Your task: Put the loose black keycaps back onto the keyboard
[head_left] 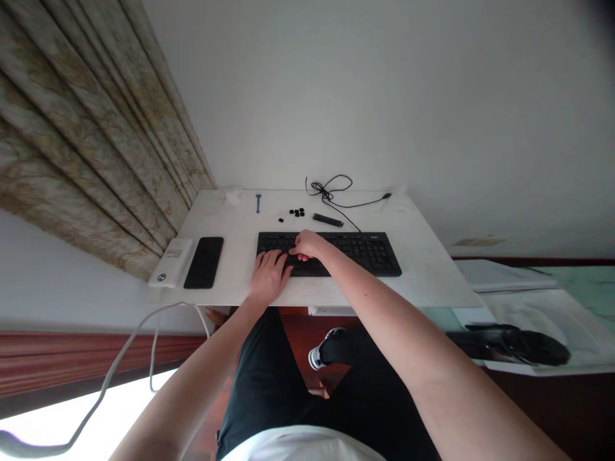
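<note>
A black keyboard [369, 253] lies near the front of the white table. On its left front part rests my left hand [270, 275], fingers stretched out and a little apart over the keys and front edge. Just to the right, my right hand [310, 244] is closed, its fingers curled under and a fingertip or thumb pressed down on the keys. Whether anything is inside that hand is hidden. Behind the keyboard lie several small black keycaps [296, 212], with one keycap [281, 220] apart from the others. A dark flat bar [327, 220] sits to their right.
A blue tool [258, 203] lies at the back left. The keyboard's cable [329, 190] is loosely coiled by the wall. At the left are a black phone [204, 262] and a white box-like device [173, 262]. A white cable [115, 365] loops beside the table's left front corner.
</note>
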A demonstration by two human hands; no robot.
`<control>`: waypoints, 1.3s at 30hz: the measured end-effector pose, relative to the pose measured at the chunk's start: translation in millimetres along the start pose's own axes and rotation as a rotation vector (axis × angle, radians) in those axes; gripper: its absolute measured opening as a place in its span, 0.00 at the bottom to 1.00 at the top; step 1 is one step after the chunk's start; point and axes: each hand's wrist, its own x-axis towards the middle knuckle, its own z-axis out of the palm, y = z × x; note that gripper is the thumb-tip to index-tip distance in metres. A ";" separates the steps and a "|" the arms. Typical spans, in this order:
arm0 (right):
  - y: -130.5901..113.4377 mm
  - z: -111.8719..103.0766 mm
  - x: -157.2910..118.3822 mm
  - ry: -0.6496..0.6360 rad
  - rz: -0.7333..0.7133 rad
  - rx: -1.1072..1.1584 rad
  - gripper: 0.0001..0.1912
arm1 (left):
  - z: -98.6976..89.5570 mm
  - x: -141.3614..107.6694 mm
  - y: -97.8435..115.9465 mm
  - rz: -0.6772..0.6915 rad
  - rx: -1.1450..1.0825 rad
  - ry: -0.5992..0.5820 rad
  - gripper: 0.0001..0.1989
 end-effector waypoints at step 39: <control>154.3 2.1 -49.4 1.077 -0.290 -0.363 0.24 | 30.3 164.5 -65.8 -0.324 -0.097 -0.269 0.04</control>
